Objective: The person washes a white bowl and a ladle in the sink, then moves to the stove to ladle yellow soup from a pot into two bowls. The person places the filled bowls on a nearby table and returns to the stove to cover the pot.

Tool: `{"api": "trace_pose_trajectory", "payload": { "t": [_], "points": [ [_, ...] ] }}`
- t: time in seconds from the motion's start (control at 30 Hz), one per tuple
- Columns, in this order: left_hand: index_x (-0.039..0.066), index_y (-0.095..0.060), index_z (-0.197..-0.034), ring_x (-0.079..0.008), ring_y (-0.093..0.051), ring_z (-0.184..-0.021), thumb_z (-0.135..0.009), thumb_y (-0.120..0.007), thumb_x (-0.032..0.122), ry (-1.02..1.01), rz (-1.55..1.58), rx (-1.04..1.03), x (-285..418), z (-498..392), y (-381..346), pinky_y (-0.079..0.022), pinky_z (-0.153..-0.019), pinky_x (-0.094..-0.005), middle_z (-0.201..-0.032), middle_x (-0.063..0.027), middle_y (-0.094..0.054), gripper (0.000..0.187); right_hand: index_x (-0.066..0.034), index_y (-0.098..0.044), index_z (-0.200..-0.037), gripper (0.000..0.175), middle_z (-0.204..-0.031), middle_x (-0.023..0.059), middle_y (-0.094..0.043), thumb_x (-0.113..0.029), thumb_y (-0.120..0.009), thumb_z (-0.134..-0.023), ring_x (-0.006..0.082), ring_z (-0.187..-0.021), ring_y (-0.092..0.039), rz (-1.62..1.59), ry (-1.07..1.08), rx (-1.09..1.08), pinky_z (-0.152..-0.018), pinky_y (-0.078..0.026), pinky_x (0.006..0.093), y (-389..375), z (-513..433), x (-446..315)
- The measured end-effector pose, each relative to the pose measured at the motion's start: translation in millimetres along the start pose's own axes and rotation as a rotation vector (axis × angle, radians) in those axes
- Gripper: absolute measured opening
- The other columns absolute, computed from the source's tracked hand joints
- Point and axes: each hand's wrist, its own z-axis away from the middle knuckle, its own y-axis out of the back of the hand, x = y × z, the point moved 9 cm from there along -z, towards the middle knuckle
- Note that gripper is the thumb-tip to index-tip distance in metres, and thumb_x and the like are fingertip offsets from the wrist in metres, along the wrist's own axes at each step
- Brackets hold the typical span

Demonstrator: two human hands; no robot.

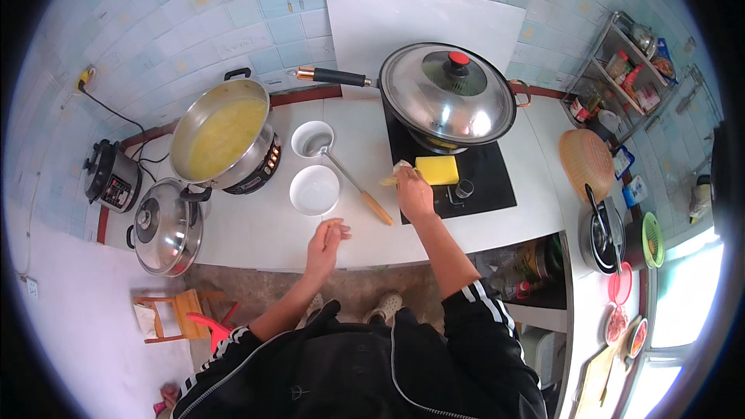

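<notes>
My right hand (414, 193) grips a crumpled pale-yellow cloth or paper (389, 180) at the left edge of the black glass cooktop (495, 186). Just right of my fingers are a yellow rectangular patch (445, 170) and a metal control knob (464, 188). Above them, a lidded wok (465, 110) rests on the burner, its long handle pointing left. My left hand (323, 247) hovers near the counter's front edge, empty, fingers loosely curved. Beyond it are a white bowl (314, 189) and a second white bowl (300, 142). A wooden-handled ladle (349, 177) rests its head in the farther bowl.
Left stand a steel pan (224, 128) of yellowish liquid on a lit-panel electric cooker (256, 177), a glass-topped lid (169, 227) and a pressure cooker (113, 177). At right are a spice rack (623, 70), a basket (585, 163), a black pan (602, 238) and a cutting board (595, 384).
</notes>
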Motion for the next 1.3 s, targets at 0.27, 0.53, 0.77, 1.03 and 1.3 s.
{"api": "trace_pose_trajectory", "payload": {
  "t": [0.27, 0.53, 0.77, 1.03, 1.3],
  "points": [
    [-0.003, -0.048, -0.111, -0.0206, -0.060, -0.087, -0.097, -0.039, 0.019, 0.138, 0.018, -0.147, -19, 18, -18, -0.048, -0.080, -0.0313, -0.096, -0.0144, -0.058, 0.028, -0.0030, -0.059, -0.089, 0.016, -0.087, 0.0141, -0.063, -0.010, -0.056, -0.075, 0.0304, -0.080, -0.061, 0.094, -0.120, -0.398, -0.065, -0.052, 0.0344, 1, 39, 0],
    [0.002, -0.058, -0.102, -0.0155, -0.056, -0.093, -0.086, -0.054, 0.006, -0.132, -0.171, -0.498, 40, 37, -113, -0.044, -0.082, -0.0279, -0.101, -0.0060, -0.057, 0.017, 0.0052, -0.049, -0.113, 0.035, -0.101, 0.0124, -0.059, -0.020, -0.053, -0.090, 0.0194, -0.086, -0.062, -1.359, -1.127, 0.034, -0.070, -0.054, 0.0312, 65, 199, 26],
    [0.003, -0.059, -0.093, -0.0223, -0.054, -0.092, -0.072, -0.064, 0.000, -0.541, -0.307, -0.839, 71, 144, -201, -0.044, -0.081, -0.0306, -0.100, -0.0087, -0.054, 0.022, 0.0044, -0.046, -0.119, 0.037, -0.113, 0.0098, -0.054, -0.018, -0.051, -0.090, 0.0189, -0.105, -0.054, -1.681, -0.980, 0.524, -0.087, -0.048, 0.0337, 174, 304, -50],
    [0.002, -0.059, -0.085, -0.0050, -0.054, -0.077, -0.083, -0.059, 0.000, 0.133, 0.046, -1.310, 33, 323, -298, -0.045, -0.068, -0.0210, -0.083, 0.0013, -0.060, 0.003, 0.0046, -0.054, -0.109, 0.031, -0.101, 0.0092, -0.060, -0.007, -0.060, -0.081, 0.0176, -0.088, -0.061, -1.131, -1.141, 0.910, -0.078, -0.051, 0.0304, 280, 506, -95],
    [0.003, -0.053, -0.095, -0.0176, -0.061, -0.079, -0.088, -0.048, 0.006, 1.000, 0.321, -1.434, 3, 614, -397, -0.051, -0.075, -0.0325, -0.091, -0.0069, -0.061, 0.009, 0.0016, -0.058, -0.106, 0.025, -0.094, 0.0064, -0.064, -0.013, -0.060, -0.085, 0.0144, -0.082, -0.062, -0.854, -1.118, 1.582, -0.073, -0.051, 0.0281, 424, 786, -187]
  ]
}}
